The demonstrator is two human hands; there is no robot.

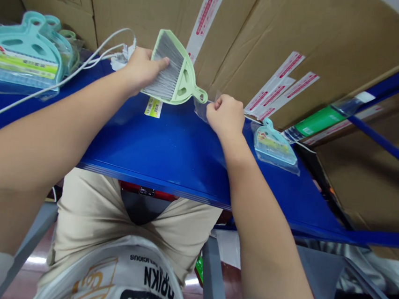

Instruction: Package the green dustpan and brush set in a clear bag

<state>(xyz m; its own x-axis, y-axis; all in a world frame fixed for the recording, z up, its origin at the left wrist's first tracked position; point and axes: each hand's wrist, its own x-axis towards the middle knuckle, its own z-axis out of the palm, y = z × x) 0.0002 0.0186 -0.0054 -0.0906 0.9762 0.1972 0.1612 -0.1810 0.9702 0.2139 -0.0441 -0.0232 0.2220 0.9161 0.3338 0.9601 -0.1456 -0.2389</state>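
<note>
My left hand (142, 68) grips a light green dustpan and brush set (186, 85), its thumb across the grey bristles (166, 71). The brush lies nested in the pan, tilted up over the blue shelf, with the handle end pointing right. Close to that handle, my right hand (226, 117) is closed in a pinch on a clear plastic bag (201, 109). Part of the bag is hidden behind the fingers. Below the pan a small yellow-green label (153, 107) shows. To the right, a light blue dustpan set (274, 145) lies in clear wrapping.
Several wrapped blue and green dustpan sets (35, 54) stand at the left. White cables (95, 59) run across there to a white plug. Cardboard boxes (294, 41) line the back of the blue shelf (171, 151). A green-labelled bottle (320, 121) leans at the right beside blue metal bars.
</note>
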